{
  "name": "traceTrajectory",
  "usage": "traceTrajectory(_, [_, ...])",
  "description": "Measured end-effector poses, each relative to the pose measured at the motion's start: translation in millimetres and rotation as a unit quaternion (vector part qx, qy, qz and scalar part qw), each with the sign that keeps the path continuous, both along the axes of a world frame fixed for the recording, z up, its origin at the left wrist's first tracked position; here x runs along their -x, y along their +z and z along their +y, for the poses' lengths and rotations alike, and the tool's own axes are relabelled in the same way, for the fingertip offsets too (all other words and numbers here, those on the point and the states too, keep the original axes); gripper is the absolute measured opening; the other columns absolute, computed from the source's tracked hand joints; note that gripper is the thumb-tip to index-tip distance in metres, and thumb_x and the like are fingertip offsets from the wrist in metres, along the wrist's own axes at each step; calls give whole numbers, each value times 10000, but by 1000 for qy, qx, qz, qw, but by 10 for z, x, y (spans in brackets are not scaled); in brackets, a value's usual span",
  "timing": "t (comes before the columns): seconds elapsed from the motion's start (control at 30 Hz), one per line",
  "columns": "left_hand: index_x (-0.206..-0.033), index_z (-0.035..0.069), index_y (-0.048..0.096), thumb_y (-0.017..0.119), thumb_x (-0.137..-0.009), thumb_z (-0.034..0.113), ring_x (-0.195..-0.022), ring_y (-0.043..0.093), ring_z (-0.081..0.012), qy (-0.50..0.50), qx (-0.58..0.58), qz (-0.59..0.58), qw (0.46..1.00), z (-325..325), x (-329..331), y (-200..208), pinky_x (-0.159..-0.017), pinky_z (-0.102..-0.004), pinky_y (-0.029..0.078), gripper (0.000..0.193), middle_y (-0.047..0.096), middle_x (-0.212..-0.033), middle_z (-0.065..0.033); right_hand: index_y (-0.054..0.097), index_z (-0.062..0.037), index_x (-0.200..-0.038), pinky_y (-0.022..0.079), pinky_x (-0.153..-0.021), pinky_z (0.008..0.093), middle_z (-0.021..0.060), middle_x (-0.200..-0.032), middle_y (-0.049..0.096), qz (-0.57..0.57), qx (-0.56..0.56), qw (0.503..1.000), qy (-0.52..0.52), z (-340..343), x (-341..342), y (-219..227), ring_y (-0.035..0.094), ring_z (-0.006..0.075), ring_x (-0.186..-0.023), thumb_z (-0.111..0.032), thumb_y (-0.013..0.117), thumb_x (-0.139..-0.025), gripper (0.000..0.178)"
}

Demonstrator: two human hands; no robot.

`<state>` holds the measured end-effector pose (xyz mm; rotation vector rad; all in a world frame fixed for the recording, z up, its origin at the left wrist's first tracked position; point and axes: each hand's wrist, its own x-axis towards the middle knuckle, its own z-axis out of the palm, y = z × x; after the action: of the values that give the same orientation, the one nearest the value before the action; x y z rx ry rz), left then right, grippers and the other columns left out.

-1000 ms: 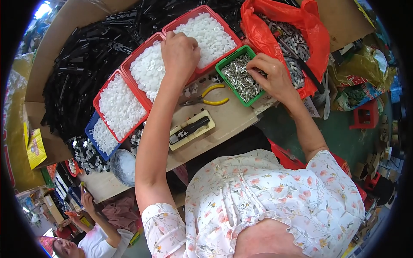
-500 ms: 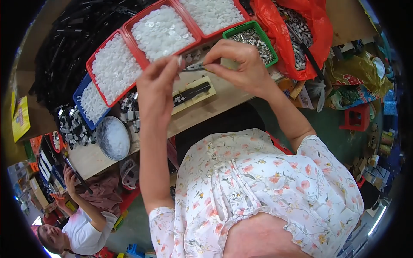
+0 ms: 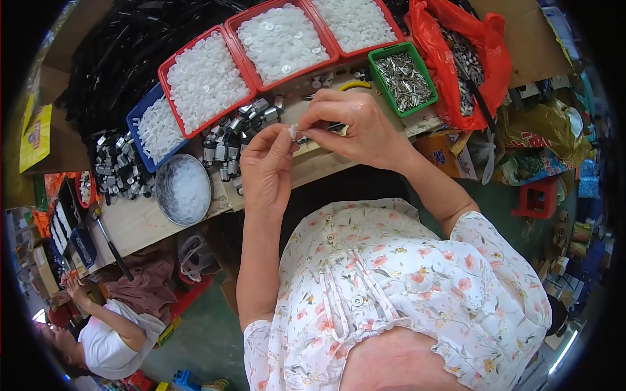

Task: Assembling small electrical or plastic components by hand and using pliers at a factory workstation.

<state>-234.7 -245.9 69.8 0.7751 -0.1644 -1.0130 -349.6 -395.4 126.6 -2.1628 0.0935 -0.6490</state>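
Observation:
Between thumb and fingertips, my left hand [image 3: 268, 163] pinches a small white plastic piece [image 3: 293, 132]. Right beside it, my right hand [image 3: 358, 127] is closed in a pinch against that piece; whatever its fingertips hold is too small to make out. Behind the hands, pliers with a curved yellow handle [image 3: 354, 85] lie on the wooden table, their other end hidden by my right hand. A cream-coloured holder [image 3: 310, 149] on the table is mostly covered by my hands. Silver and black metal parts [image 3: 225, 148] are heaped to the left of my left hand.
Red trays [image 3: 255, 87] of white plastic pieces line the back. A blue tray [image 3: 135, 138], a round metal bowl [image 3: 203, 171], a green tray [image 3: 433, 98] of metal pins and a red bag [image 3: 427, 39] stand around. At lower left another person [image 3: 114, 342] sits working.
The pliers have left my right hand and now lie on the table. Both hands have come together around the white piece, nearer to me. The other person has lowered an arm and turned aside.

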Motion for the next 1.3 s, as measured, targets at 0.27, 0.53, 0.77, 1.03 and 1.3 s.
traceTrajectory(0.27, [-1054, -13, 694, 713, -883, 8, -908, 642, -121, 18, -14, -70, 997, -11, 35, 5, -839, -249, 504, 173, 707, -1009, -68, 682, 6, -918, 510, -645, 307, 102, -847, 653, 11, -27, 1000, -6, -1, 65, -61, 656, 217, -750, 2, 715, -799, 124])
traceTrajectory(0.53, [-1055, -22, 691, 709, -878, -13, -947, 646, -137, 8, 8, -57, 998, -77, 79, -15, -885, -264, 506, 178, 705, -1036, -86, 675, 21, -918, 513, -668, 302, 104, -845, 661, 6, -62, 998, -7, -43, 107, -77, 658, 209, -775, 10, 709, -804, 119])
traceTrajectory(0.77, [-1051, -24, 692, 714, -870, -18, -962, 644, -141, 8, -3, -82, 997, -57, 66, -27, -898, -265, 498, 182, 704, -1046, -89, 674, 23, -919, 517, -673, 306, 105, -846, 662, 11, -55, 998, -7, -53, 119, -64, 658, 209, -776, 17, 702, -803, 119])
traceTrajectory(1.03, [-1031, -25, 709, 723, -864, -14, -948, 638, -132, 29, 0, -148, 989, -11, 49, 33, -884, -252, 490, 168, 703, -1034, -75, 675, 21, -910, 515, -667, 307, 104, -851, 662, 28, -55, 998, 0, 2, 80, -57, 658, 213, -776, 8, 704, -802, 113])
traceTrajectory(1.3, [-1052, -24, 709, 731, -849, -29, -911, 651, -119, 3, -53, -279, 959, 52, -15, 55, -834, -247, 518, 205, 705, -1018, -74, 664, 1, -976, 504, -697, 265, 46, -871, 678, 120, -209, 971, 13, 24, 75, -50, 631, 109, -799, -39, 712, -845, 145])
